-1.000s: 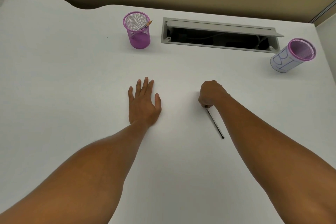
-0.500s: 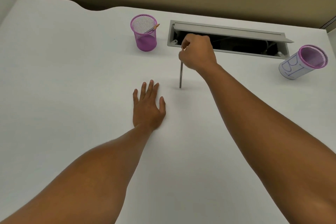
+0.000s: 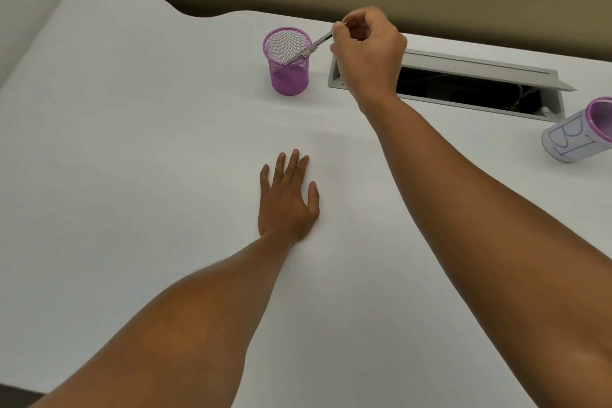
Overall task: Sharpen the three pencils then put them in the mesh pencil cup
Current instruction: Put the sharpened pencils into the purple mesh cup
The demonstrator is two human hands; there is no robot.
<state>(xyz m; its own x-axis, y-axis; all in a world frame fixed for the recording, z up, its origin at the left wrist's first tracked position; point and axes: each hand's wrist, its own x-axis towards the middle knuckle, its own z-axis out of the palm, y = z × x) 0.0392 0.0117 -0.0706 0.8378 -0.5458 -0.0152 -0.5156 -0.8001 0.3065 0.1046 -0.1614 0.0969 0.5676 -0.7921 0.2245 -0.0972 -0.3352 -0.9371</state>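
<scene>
White desk point(image 3: 132, 175), pencil point(image 3: 319, 43) entering cup point(image 3: 287, 61)

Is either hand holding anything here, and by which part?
The right hand pinches a pencil near its upper end, the lower end inside the mesh cup. The left hand holds nothing, flat on the desk.

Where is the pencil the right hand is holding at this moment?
In the head view, the pencil is at the far centre of the desk, pinched by the right hand and slanting down into the purple mesh pencil cup, left of the cable hatch.
</scene>
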